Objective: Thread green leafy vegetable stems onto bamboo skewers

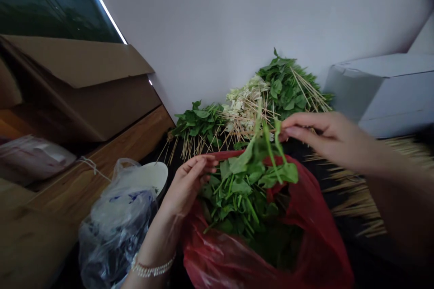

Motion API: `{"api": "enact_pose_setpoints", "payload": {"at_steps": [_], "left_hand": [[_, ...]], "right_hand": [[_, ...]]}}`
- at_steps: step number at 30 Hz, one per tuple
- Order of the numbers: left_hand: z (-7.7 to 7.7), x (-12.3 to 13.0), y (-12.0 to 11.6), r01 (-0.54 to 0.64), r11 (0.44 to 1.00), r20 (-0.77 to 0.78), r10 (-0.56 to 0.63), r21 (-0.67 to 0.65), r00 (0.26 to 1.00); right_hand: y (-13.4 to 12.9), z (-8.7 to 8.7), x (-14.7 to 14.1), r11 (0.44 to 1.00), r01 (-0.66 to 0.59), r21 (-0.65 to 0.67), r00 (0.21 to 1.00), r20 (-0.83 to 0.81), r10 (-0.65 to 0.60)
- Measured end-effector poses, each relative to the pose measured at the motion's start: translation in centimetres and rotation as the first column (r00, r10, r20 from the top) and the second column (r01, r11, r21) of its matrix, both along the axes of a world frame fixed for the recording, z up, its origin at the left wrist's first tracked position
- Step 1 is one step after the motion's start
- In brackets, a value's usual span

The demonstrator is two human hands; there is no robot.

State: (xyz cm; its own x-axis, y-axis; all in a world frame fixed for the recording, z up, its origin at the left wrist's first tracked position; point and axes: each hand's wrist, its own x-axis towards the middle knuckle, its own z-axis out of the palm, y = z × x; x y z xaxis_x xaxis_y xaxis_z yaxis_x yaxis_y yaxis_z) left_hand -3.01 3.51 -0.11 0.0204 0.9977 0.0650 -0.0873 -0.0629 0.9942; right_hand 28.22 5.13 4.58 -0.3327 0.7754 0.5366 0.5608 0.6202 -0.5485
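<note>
Right hand: thumb and forefinger brought together in a pinch on the stems of a leafy green sprig, just above the bag mouth; leaves hang below the fingertips. Left hand: fingers curled, thumb close against them, at the far left edge of the red plastic bag. Whether it has hold of anything, cannot tell. Beaded bracelet on left wrist.

Bag stands open at near centre, loose cut greens heaped inside, mostly toward the left and far side.

Beyond it, along the pale wall: skewered greens at left, pale leafy pieces on skewers in the middle, a taller pile of greens with skewers at right. Far right, a white box. Nearer, behind the right forearm, many thin bare sticks.

Left side: clear plastic bag against a white bowl; open cardboard box farther off.
</note>
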Motion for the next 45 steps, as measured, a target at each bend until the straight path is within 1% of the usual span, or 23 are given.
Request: {"api": "enact_pose_setpoints", "payload": {"at_steps": [2, 3, 5, 7, 8, 9, 10, 13, 15, 18, 21, 22, 24, 26, 28, 35, 40, 45], "left_hand": [[-0.3, -0.5, 0.3, 0.002, 0.998, -0.219, 0.011, 0.06, 0.976], [-0.5, -0.6, 0.4, 0.029, 0.996, -0.339, 0.003, 0.089, 0.941], [-0.9, -0.5, 0.4, 0.09, 0.986, -0.549, 0.001, 0.138, 0.836], [-1.3, -0.2, 0.1, 0.122, 0.976, -0.673, 0.033, 0.181, 0.739], [-1.4, -0.1, 0.0, 0.121, 0.974, -0.696, 0.049, 0.194, 0.716], [-1.5, 0.0, -0.1, 0.117, 0.974, -0.698, 0.053, 0.193, 0.714], [-1.6, 0.0, -0.1, 0.112, 0.977, -0.682, 0.042, 0.18, 0.73], [-1.4, -0.4, 0.1, 0.125, 0.987, -0.588, -0.04, 0.106, 0.808], [-1.2, -0.7, 0.3, 0.126, 0.989, -0.526, -0.064, 0.083, 0.848], [-0.7, -0.7, 0.4, 0.042, 0.994, -0.423, 0.006, 0.103, 0.906], [-0.2, -0.3, 0.2, -0.061, 0.993, -0.261, 0.085, 0.097, 0.962], [-0.1, -0.2, 0.1, -0.075, 0.994, -0.195, 0.09, 0.081, 0.977], [0.0, 0.0, -0.1, -0.06, 0.998, -0.049, 0.062, 0.031, 0.997], [0.0, 0.1, -0.2, -0.014, 1.0, 0.072, 0.015, -0.015, 0.997], [-0.2, 0.1, -0.3, 0.026, 0.999, 0.133, -0.02, -0.041, 0.991], [-0.8, 0.5, -0.1, 0.006, 0.999, 0.222, -0.016, 0.044, 0.975], [-0.9, 1.0, 0.1, -0.002, 1.0, 0.278, 0.006, -0.016, 0.96], [-1.1, 1.2, 0.0, -0.003, 1.0, 0.29, 0.01, -0.025, 0.957]], "right_hand": [[0.3, 0.5, 1.3, 0.999, 0.042, 0.009, 0.999, -0.03, -0.042], [0.4, 0.6, 1.6, 0.999, 0.042, 0.01, 0.998, -0.04, -0.042], [0.5, 0.6, 1.8, 1.0, 0.011, 0.013, 0.998, -0.063, -0.01], [0.5, 0.4, 1.5, 1.0, -0.02, 0.005, 0.997, -0.072, 0.02], [0.5, 0.3, 1.3, 1.0, -0.027, 0.004, 0.997, -0.074, 0.027], [0.5, 0.2, 1.1, 1.0, -0.03, 0.003, 0.997, -0.077, 0.031], [0.5, 0.2, 1.0, 1.0, -0.031, 0.001, 0.996, -0.079, 0.031], [0.4, 0.2, 0.8, 1.0, -0.018, -0.011, 0.996, -0.082, 0.018], [0.3, 0.2, 0.7, 1.0, -0.005, -0.008, 0.997, -0.081, 0.004], [0.3, 0.1, 0.4, 1.0, -0.005, -0.006, 0.998, -0.068, 0.004], [0.2, 0.0, -0.1, 0.999, -0.048, -0.023, 0.998, -0.043, 0.047], [0.2, -0.1, -0.3, 0.997, -0.063, -0.032, 0.998, -0.03, 0.063], [0.1, -0.2, -0.8, 0.995, -0.084, -0.052, 0.996, 0.004, 0.084], [0.0, -0.3, -1.2, 0.994, -0.095, -0.048, 0.994, 0.046, 0.097], [0.1, -0.5, -1.5, 0.994, -0.104, -0.026, 0.991, 0.086, 0.106], [0.3, -1.3, -2.2, 0.995, -0.103, -0.005, 0.97, 0.223, 0.102], [-0.4, -1.2, -2.9, 0.996, -0.085, -0.035, 0.96, 0.263, 0.091], [-0.8, -1.3, -3.4, 0.994, -0.102, -0.032, 0.956, 0.274, 0.107]]}}
